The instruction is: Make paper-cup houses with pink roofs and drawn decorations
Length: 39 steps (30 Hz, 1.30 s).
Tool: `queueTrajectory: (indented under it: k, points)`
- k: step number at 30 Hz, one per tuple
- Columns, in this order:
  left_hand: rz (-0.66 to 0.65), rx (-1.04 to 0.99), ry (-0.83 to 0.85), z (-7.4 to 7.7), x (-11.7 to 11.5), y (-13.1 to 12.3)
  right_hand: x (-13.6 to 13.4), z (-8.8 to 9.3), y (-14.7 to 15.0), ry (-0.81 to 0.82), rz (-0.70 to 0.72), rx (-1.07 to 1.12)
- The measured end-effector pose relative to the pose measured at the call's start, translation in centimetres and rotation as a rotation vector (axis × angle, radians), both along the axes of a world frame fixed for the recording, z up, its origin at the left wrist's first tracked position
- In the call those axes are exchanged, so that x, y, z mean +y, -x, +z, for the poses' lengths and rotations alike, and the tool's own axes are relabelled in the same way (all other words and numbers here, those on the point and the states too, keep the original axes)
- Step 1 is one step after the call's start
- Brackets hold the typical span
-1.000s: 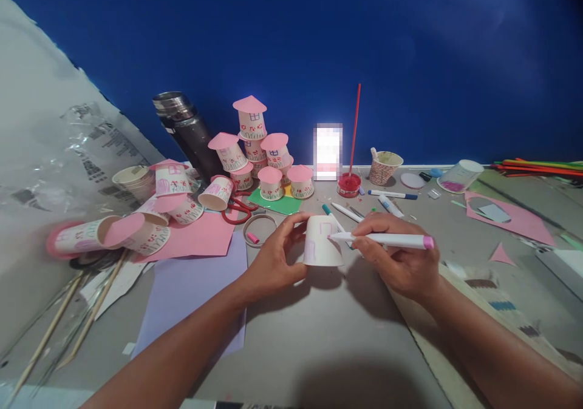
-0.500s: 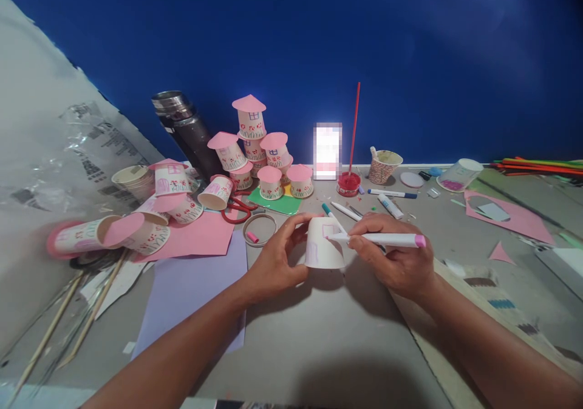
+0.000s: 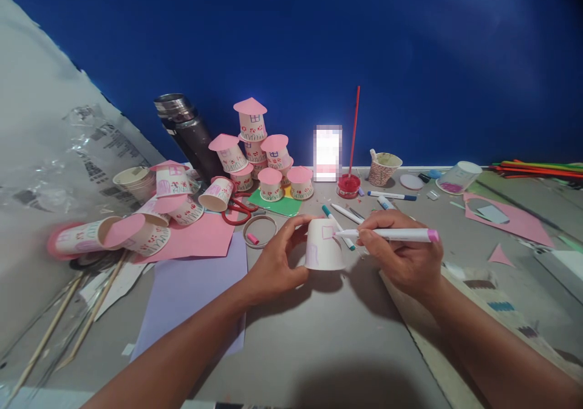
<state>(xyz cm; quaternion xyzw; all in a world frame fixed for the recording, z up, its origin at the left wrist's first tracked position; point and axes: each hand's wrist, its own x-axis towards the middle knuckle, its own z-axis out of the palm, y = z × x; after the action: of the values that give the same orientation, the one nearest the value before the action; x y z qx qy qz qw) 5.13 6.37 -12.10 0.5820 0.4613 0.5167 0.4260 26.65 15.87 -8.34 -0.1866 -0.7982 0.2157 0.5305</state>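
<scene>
My left hand (image 3: 277,257) grips an upside-down white paper cup (image 3: 322,248) that stands on the grey table (image 3: 319,336). A pink square and a pink door shape are drawn on the cup's side. My right hand (image 3: 405,257) pinches a white marker with a pink end cap (image 3: 392,235), held level, its tip at the right edge of the drawn square.
Behind stands a pile of paper-cup houses with pink roofs (image 3: 259,154), a dark flask (image 3: 186,130), red scissors (image 3: 237,210), a tape ring (image 3: 259,230), pink paper (image 3: 200,236), lilac paper (image 3: 191,287), loose markers (image 3: 392,195), a red pot with a stick (image 3: 350,184) and wooden skewers (image 3: 50,336).
The marker tip has shifted slightly right along the cup, and the drawn pink square now looks closed. My left hand keeps its hold on the cup.
</scene>
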Motion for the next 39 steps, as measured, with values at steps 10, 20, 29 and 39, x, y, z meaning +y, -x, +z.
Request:
queueTrajectory:
  k: [10, 20, 29, 39]
  points:
    - [0.025, 0.095, -0.023, 0.45, -0.32, -0.7, -0.53, 0.48, 0.54, -0.043, 0.028, -0.06]
    - [0.002, 0.043, 0.01, -0.15, -0.3, -0.24, 0.06, -0.02, -0.08, -0.007, -0.1, -0.08]
    - [0.006, 0.061, 0.021, 0.02, -0.39, -0.51, -0.09, -0.02, 0.13, -0.029, -0.069, -0.035]
    - [0.003, 0.029, 0.012, 0.14, -0.28, -0.45, -0.22, 0.62, 0.07, -0.019, 0.004, -0.092]
